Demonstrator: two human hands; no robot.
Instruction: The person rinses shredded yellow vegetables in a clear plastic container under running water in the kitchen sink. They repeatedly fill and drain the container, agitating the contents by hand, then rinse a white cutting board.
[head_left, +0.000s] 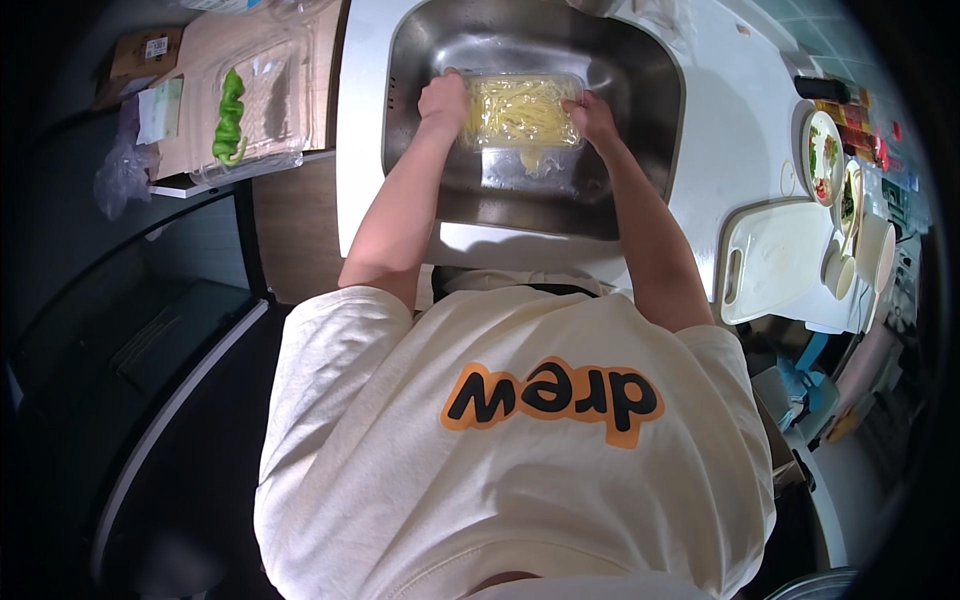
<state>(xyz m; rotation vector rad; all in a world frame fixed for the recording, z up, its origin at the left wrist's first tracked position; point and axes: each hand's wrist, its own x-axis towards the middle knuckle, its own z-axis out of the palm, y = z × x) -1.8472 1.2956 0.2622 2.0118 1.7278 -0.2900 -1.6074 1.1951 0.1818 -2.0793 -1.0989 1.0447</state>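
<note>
Over the stainless-steel sink (645, 172) I hold a clear plastic tray (525, 112) by its two ends. Pale yellow shredded strips (517, 109), possibly potato, fill it, and shiny clear film seems to cover the top. My left hand (444, 99) grips the left end, with its fingers curled around the edge. At the opposite end, my right hand (592, 118) has its thumb on the rim and its other fingers largely hidden. Below the tray, a small yellowish patch (532, 161) shows against the sink bottom; whether it is a reflection or a loose piece I cannot tell.
On the left, a green pepper (229, 120) lies in a clear plastic tray (289, 142) near a cardboard box (146, 56). On the right counter are a white cutting board (776, 259), a plate with chopped food (823, 157), a small bowl (839, 276) and several bottles.
</note>
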